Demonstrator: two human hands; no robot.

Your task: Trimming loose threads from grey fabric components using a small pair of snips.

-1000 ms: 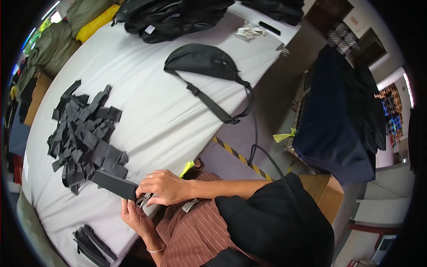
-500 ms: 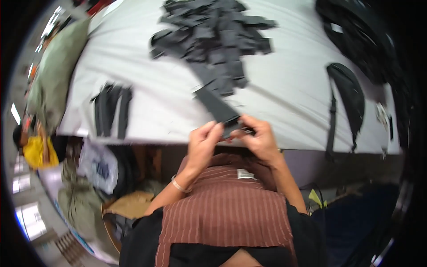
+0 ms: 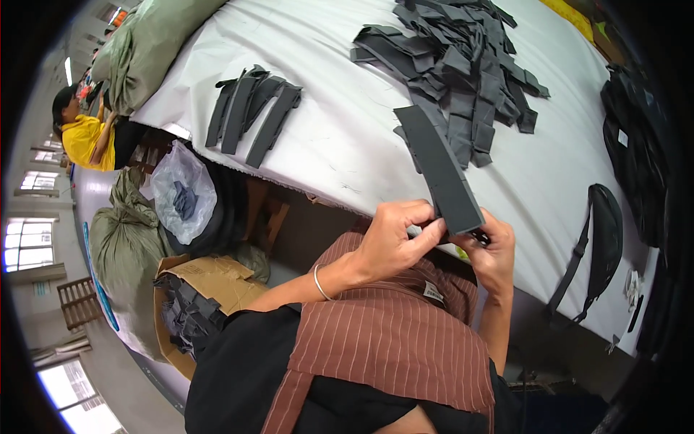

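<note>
A long dark grey fabric strip [image 3: 442, 170] is held at its near end between my two hands, its far end reaching out over the table toward the pile. My left hand [image 3: 402, 237] pinches the strip's left side with thumb and fingers. At the right corner, my right hand [image 3: 490, 248] grips the same end, its fingertips partly hidden behind the fabric. A heap of similar dark grey strips [image 3: 466, 72] lies just beyond on the white-covered table [image 3: 325, 123]. Several more strips [image 3: 242, 108] are laid side by side at the left near the table's edge.
A black sling bag [image 3: 603, 239] and black bags [image 3: 632, 145] lie at the right. Below left stand a cardboard box [image 3: 217, 278] of dark scraps, a bin with a clear plastic liner [image 3: 195, 195] and a green sack [image 3: 130, 246]. A person in yellow [image 3: 90, 141] is at far left.
The view has swung left, so the table now appears tilted. Both hands still hold the strip, whose broad face now shows at greater length.
</note>
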